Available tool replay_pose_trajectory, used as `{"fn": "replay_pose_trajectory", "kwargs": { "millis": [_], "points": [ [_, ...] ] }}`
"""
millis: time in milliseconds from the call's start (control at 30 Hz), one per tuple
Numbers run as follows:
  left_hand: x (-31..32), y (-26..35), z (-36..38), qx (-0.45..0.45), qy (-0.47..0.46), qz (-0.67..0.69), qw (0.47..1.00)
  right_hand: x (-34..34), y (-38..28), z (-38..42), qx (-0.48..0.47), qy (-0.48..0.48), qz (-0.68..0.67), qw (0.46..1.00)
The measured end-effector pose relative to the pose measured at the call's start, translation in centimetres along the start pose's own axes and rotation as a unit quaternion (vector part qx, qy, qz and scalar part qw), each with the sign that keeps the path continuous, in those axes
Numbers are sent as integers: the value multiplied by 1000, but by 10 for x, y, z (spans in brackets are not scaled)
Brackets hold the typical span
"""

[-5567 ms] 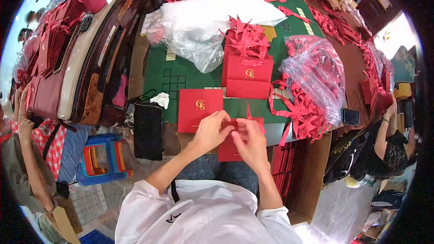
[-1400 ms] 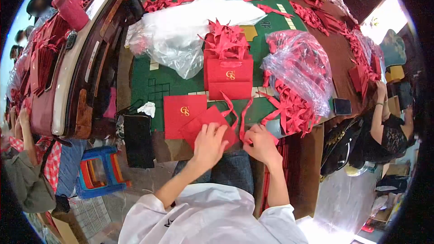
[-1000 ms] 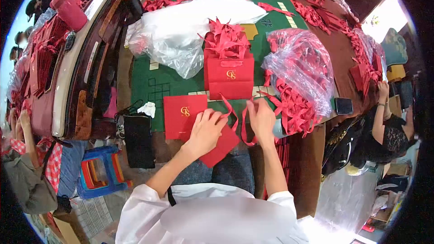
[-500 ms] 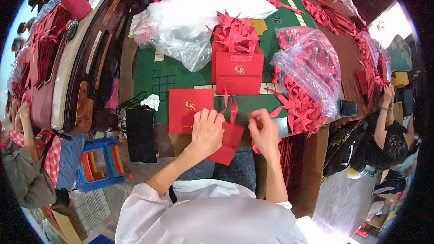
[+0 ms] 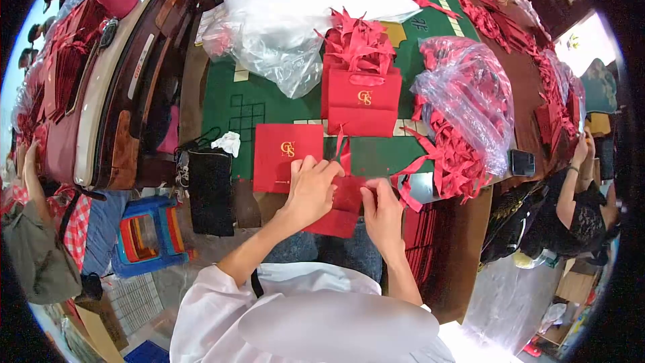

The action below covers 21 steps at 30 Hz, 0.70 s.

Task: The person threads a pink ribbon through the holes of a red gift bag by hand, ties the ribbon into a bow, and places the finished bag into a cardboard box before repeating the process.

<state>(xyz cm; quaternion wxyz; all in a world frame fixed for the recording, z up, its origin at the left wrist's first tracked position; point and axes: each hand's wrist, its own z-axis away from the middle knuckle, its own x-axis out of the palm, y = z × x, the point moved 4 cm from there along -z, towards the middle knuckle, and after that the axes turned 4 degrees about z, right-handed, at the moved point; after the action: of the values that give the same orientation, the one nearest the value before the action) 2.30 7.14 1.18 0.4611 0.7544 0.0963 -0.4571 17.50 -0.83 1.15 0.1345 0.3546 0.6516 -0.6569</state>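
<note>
A small red paper gift bag (image 5: 344,210) is held tilted at the table's front edge, with red ribbon (image 5: 345,156) standing up from its top. My left hand (image 5: 310,191) is closed over the bag's left side, its fingertips partly hidden. At the right edge, my right hand (image 5: 383,210) pinches the bag between thumb and fingers. Flat beside my left hand lies another red bag (image 5: 272,154) with a gold logo. Further back stands a stack of upright red bags (image 5: 365,113) with ribbon handles bunched on top.
To the right, a clear plastic bag (image 5: 470,81) covers a heap of red ribbons (image 5: 457,168), near a phone (image 5: 522,163). White plastic sheeting (image 5: 282,20) lies at the back left. A black pouch (image 5: 210,191) hangs by the table edge. Co-workers sit on both sides.
My right hand has moved left and down from beside the bag to its right edge. My left hand stays on the bag. The view has shifted slightly.
</note>
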Motion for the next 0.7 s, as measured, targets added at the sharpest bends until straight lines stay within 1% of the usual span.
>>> {"fn": "replay_pose_trajectory", "kwargs": {
  "millis": [67,100,200,267,367,500,600,667,700],
  "points": [
    [1,-4,-1,-29,-24,43,998,-5,-11,-2,-74,33,47,996],
    [1,-5,-2,-29,-24,43,998,-4,-13,-1,-74,32,47,996],
    [4,-6,-3,-35,-38,47,998,-4,-14,1,-60,48,65,995],
    [3,-4,-3,-10,-21,44,999,-2,-11,2,-42,34,17,998],
    [5,-4,-4,-14,-26,41,999,6,-2,4,-15,27,16,999],
    [5,1,-4,-17,-22,44,999,9,-4,1,-27,46,45,998],
    [5,5,-2,-14,-17,38,999,10,-7,-1,-9,35,30,999],
    [5,9,-1,-12,-1,18,1000,10,-5,-1,31,36,7,999],
    [7,11,0,-11,-1,19,1000,10,-6,-1,31,37,8,999]
  ]
}}
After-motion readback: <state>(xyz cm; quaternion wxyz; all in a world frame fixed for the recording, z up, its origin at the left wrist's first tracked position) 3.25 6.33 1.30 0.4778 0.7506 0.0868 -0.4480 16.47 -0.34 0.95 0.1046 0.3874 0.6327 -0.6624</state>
